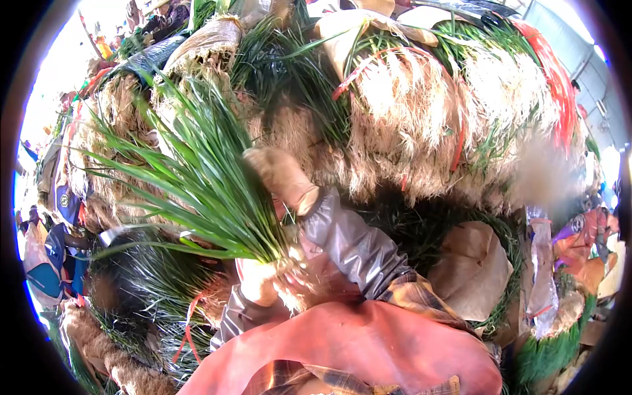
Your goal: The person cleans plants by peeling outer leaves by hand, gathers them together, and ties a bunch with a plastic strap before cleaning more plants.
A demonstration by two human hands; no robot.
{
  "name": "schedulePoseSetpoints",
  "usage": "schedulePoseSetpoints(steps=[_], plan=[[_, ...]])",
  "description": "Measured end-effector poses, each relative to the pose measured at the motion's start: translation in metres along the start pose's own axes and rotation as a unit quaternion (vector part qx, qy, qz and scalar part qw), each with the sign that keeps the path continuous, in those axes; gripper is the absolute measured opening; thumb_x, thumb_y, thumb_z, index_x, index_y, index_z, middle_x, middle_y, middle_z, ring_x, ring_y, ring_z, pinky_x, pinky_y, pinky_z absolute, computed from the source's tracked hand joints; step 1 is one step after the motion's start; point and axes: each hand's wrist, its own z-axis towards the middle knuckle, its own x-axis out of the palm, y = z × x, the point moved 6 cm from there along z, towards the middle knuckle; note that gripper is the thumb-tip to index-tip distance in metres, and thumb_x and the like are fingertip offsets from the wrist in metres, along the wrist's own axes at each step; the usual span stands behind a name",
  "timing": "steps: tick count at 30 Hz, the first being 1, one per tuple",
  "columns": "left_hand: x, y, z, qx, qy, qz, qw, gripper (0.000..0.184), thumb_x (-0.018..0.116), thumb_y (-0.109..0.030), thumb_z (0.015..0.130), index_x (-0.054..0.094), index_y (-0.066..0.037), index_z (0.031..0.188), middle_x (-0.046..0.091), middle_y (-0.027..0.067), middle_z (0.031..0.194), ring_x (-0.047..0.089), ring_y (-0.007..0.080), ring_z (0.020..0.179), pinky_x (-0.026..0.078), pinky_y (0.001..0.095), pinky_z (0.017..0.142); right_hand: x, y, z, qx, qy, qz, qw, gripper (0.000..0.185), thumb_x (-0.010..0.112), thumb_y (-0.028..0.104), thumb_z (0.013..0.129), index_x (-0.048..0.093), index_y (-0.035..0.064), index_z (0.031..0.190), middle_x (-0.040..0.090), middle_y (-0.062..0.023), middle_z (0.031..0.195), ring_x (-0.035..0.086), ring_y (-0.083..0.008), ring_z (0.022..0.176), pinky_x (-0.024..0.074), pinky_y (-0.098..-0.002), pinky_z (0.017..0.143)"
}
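A bunch of long green leafy stalks (220, 178) fans out toward the upper left, its pale root end low at the middle. My left hand (258, 283), in a light glove, is closed around the bunch near the roots. Beside the right edge of the leaves is my right hand (280, 174), in a tan glove and raised above the left one. Its fingers are blurred and partly hidden, so their grip cannot be made out. A red apron (368, 349) covers my lap just below the roots.
Large bundles with pale hanging roots (408, 118) are stacked across the back. More dark green stalks (145, 283) lie at the left, with red ties. A brown sheet-like wrap (471, 266) sits at the right, near a green bundle (550, 359). Colourful items stand at both far sides.
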Motion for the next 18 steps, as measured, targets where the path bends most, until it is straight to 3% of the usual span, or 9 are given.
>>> schedulePoseSetpoints(steps=[2,4,5,7,10,11,13,17,18], plan=[[-0.009,-0.008,0.004,0.045,-0.035,0.017,0.998,0.057,0.065,-0.011,0.08,0.043,-0.001,0.133,0.06,0.012,0.097,0.061,0.0253,0.086,0.055,0.0392,0.07,-0.039,0.013,-0.008,-0.141,-0.159,-0.29,0.933,0.028,0.06,0.032,0.094,0.064,0.0046,0.099,0.067,-0.0118,0.088,0.065,-0.0261,0.086,0.0518,-0.0374,0.079],[-0.009,-0.009,0.005,0.064,-0.028,-0.059,0.996,0.051,0.063,-0.011,0.083,0.045,-0.004,0.13,0.058,0.008,0.1,0.056,0.0233,0.091,0.053,0.0397,0.073,-0.091,-0.003,-0.018,-0.113,-0.262,-0.567,0.773,0.051,0.072,0.042,0.08,0.062,0.0071,0.116,0.066,-0.0102,0.096,0.062,-0.0273,0.097,0.0492,-0.0423,0.081],[-0.016,-0.005,0.002,0.052,-0.036,-0.061,0.996,0.049,0.063,-0.011,0.084,0.045,-0.005,0.129,0.057,0.0067,0.1,0.055,0.0228,0.091,0.052,0.0393,0.073,-0.108,0.0,-0.027,-0.195,-0.296,-0.663,0.66,0.048,0.073,0.035,0.077,0.062,0.0068,0.115,0.065,-0.0084,0.087,0.063,-0.0268,0.085,0.0484,-0.0424,0.073],[-0.02,0.002,0.009,0.068,-0.023,-0.195,0.978,0.048,0.067,-0.001,0.078,0.049,0.006,0.122,0.062,0.0174,0.098,0.064,0.0277,0.082,0.055,0.0365,0.068,-0.146,-0.043,-0.01,-0.001,-0.145,-0.656,0.741,0.03,0.071,0.022,0.08,0.069,0.0071,0.105,0.066,-0.0129,0.087,0.064,-0.0273,0.079,0.0497,-0.039,0.069],[-0.021,0.001,0.015,0.123,-0.003,-0.246,0.962,0.041,0.067,0.003,0.076,0.053,0.004,0.114,0.062,0.018,0.102,0.064,0.0295,0.086,0.056,0.038,0.071,-0.153,-0.019,-0.023,-0.086,-0.27,-0.333,0.899,0.016,0.069,0.005,0.082,0.07,0.0045,0.098,0.067,-0.0044,0.081,0.064,-0.018,0.071,0.05,-0.0296,0.063],[-0.024,0.003,0.019,0.125,-0.006,-0.247,0.961,0.041,0.067,0.003,0.076,0.053,0.004,0.114,0.062,0.018,0.102,0.064,0.0295,0.086,0.056,0.038,0.071,-0.16,-0.026,-0.034,0.14,-0.201,-0.132,0.96,0.014,0.065,0.016,0.087,0.07,0.0078,0.097,0.068,-0.0062,0.088,0.062,-0.0148,0.075,0.0491,-0.0275,0.066],[-0.019,-0.005,0.023,0.144,-0.032,-0.114,0.983,0.043,0.067,-0.006,0.078,0.048,-0.005,0.117,0.057,0.0074,0.098,0.057,0.0279,0.093,0.051,0.0467,0.087,-0.141,-0.018,-0.054,0.173,-0.128,0.17,0.962,0.014,0.063,0.015,0.089,0.069,0.0044,0.096,0.066,-0.0036,0.085,0.056,-0.0091,0.07,0.0464,-0.0239,0.063],[0.023,-0.021,0.03,0.119,-0.047,-0.135,0.982,0.034,0.059,0.001,0.076,0.055,0.002,0.109,0.063,0.0152,0.101,0.064,0.0231,0.09,0.055,0.0363,0.079,-0.104,-0.026,-0.076,0.147,-0.021,0.28,0.948,0.012,0.061,0.009,0.093,0.067,-0.0006,0.096,0.07,-0.0082,0.09,0.057,-0.0067,0.066,0.0443,-0.0179,0.056],[0.033,-0.02,0.037,0.115,-0.061,-0.166,0.978,0.03,0.057,0.001,0.076,0.058,0.005,0.106,0.065,0.0147,0.096,0.064,0.0209,0.085,0.054,0.0301,0.075,-0.1,-0.039,-0.082,0.22,0.001,0.275,0.936,0.017,0.062,0.013,0.092,0.066,-0.0007,0.101,0.07,-0.0143,0.104,0.064,-0.014,0.083,0.0504,-0.024,0.076]])
